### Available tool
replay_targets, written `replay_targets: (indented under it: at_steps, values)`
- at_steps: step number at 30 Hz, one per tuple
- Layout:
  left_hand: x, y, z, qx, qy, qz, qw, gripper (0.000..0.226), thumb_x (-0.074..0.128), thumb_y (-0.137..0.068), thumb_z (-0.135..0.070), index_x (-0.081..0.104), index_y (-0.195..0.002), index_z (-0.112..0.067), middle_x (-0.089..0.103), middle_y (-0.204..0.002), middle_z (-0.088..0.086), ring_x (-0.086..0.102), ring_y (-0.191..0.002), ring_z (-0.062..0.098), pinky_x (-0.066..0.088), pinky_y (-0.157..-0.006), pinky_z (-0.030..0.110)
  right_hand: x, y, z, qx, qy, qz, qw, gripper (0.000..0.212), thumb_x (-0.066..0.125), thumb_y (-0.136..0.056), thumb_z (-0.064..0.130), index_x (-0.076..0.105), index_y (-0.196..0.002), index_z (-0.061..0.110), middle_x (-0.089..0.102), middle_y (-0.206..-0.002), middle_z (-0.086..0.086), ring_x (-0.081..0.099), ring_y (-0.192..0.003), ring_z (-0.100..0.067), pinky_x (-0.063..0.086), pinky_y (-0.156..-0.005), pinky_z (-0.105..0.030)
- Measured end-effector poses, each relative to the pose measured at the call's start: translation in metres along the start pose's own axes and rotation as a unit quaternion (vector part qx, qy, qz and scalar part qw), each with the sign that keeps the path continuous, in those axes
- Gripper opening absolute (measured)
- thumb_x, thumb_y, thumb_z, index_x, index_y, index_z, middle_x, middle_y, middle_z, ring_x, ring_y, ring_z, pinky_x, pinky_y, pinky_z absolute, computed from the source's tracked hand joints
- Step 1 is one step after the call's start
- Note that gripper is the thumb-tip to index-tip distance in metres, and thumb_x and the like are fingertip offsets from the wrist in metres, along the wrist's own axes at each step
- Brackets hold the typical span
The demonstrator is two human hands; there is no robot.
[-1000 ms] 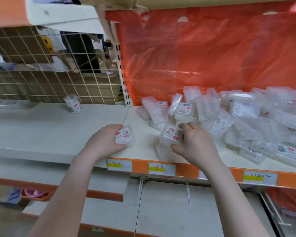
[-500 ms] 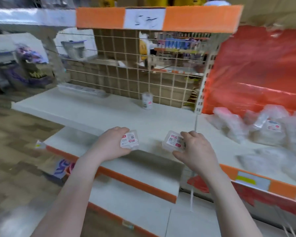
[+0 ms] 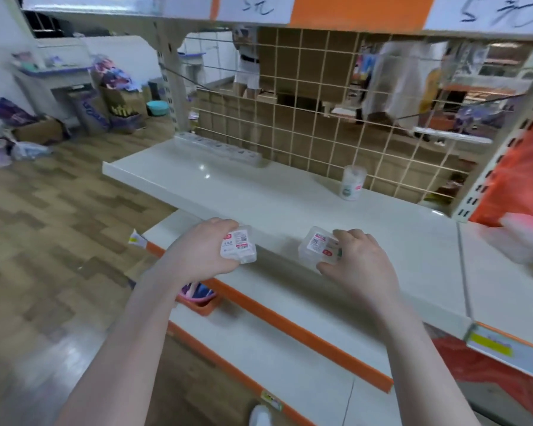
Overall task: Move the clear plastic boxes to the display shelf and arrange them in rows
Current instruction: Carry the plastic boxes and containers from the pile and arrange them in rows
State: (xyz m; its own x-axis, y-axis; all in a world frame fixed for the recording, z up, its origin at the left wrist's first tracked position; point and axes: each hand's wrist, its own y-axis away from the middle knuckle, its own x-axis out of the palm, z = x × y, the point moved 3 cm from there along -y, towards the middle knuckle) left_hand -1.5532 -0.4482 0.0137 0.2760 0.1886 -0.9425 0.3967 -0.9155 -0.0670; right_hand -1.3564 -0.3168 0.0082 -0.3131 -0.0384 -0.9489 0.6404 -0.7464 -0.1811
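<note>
My left hand (image 3: pixel 202 252) grips a small clear plastic box (image 3: pixel 239 245) with a red and white label, held just in front of the front edge of the white display shelf (image 3: pixel 277 198). My right hand (image 3: pixel 356 261) grips a second clear plastic box (image 3: pixel 316 247), also labelled, over the shelf's front edge. Whether that box touches the shelf I cannot tell. A blurred heap of more clear boxes (image 3: pixel 525 241) lies on the neighbouring shelf at the far right.
A small round clear tub (image 3: pixel 353 182) stands near the wire grid back panel (image 3: pixel 320 118). A long flat white item (image 3: pixel 219 147) lies at the shelf's back left. Orange plastic sheeting (image 3: pixel 517 179) hangs at right. Lower orange-edged shelves (image 3: pixel 290 327) sit below. A person stands beyond the grid.
Both hands lifted a box each from the heap and carried them left to the bare shelf; the view swung left and the heap slid to the right edge.
</note>
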Motion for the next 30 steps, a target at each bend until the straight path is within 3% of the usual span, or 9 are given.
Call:
replay_targets:
  at_steps: [4, 8, 13, 18, 25, 30]
  values:
    - [-0.008, -0.030, 0.036, -0.004, -0.021, 0.010, 1.000, 0.023, 0.066, -0.074, -0.029, 0.052, -0.091, -0.024, 0.054, -0.088, -0.006, 0.054, -0.085, 0.016, 0.043, -0.065, 0.027, 0.020, -0.039, 0.018, 0.003, -0.020, -0.003, 1.000, 0.050, 0.061, -0.078, 0.032, 0.053, -0.122, 0.011, 0.055, -0.111, -0.007, 0.047, -0.104, -0.026, 0.041, -0.086, -0.033]
    - [-0.018, -0.073, 0.070, -0.014, -0.055, -0.002, 0.998, 0.050, 0.067, -0.078, -0.033, 0.050, -0.122, -0.017, 0.055, -0.113, -0.001, 0.052, -0.105, 0.017, 0.046, -0.085, 0.034, 0.040, -0.093, 0.033, 0.005, -0.035, -0.010, 0.999, 0.049, 0.061, -0.078, 0.032, 0.053, -0.122, 0.011, 0.055, -0.113, -0.007, 0.047, -0.106, -0.026, 0.041, -0.087, -0.033]
    - [-0.037, -0.130, 0.109, -0.027, -0.058, 0.008, 0.998, 0.068, 0.068, -0.079, -0.031, 0.040, -0.139, -0.019, 0.050, -0.131, 0.000, 0.047, -0.117, 0.018, 0.041, -0.092, 0.029, 0.054, -0.162, 0.050, 0.017, -0.040, -0.002, 0.999, 0.049, 0.062, -0.079, 0.033, 0.052, -0.123, 0.012, 0.054, -0.117, -0.007, 0.046, -0.111, -0.026, 0.041, -0.085, -0.032]
    - [-0.049, -0.170, 0.137, -0.032, -0.033, -0.005, 0.999, 0.067, 0.069, -0.078, -0.025, 0.041, -0.138, -0.019, 0.050, -0.130, 0.000, 0.046, -0.118, 0.018, 0.036, -0.090, 0.025, 0.065, -0.211, 0.063, 0.025, -0.027, 0.010, 0.999, 0.045, 0.060, -0.080, 0.032, 0.051, -0.120, 0.012, 0.053, -0.114, -0.007, 0.046, -0.108, -0.025, 0.039, -0.083, -0.030]
    - [-0.043, -0.212, 0.162, -0.007, -0.011, 0.026, 1.000, 0.063, 0.068, -0.077, -0.023, 0.044, -0.136, -0.019, 0.051, -0.129, 0.001, 0.048, -0.117, 0.019, 0.040, -0.091, 0.027, 0.082, -0.242, 0.071, 0.082, -0.022, 0.024, 0.996, 0.043, 0.058, -0.081, 0.034, 0.050, -0.118, 0.015, 0.050, -0.114, -0.002, 0.044, -0.110, -0.022, 0.036, -0.080, -0.029]
    - [-0.040, -0.242, 0.179, 0.034, -0.019, 0.056, 0.998, 0.063, 0.066, -0.077, -0.027, 0.043, -0.136, -0.022, 0.049, -0.131, -0.002, 0.048, -0.118, 0.020, 0.039, -0.086, 0.025, 0.093, -0.259, 0.088, 0.124, -0.008, 0.014, 0.992, 0.030, 0.058, -0.080, 0.034, 0.051, -0.101, 0.014, 0.051, -0.104, -0.003, 0.046, -0.103, -0.023, 0.030, -0.069, -0.027]
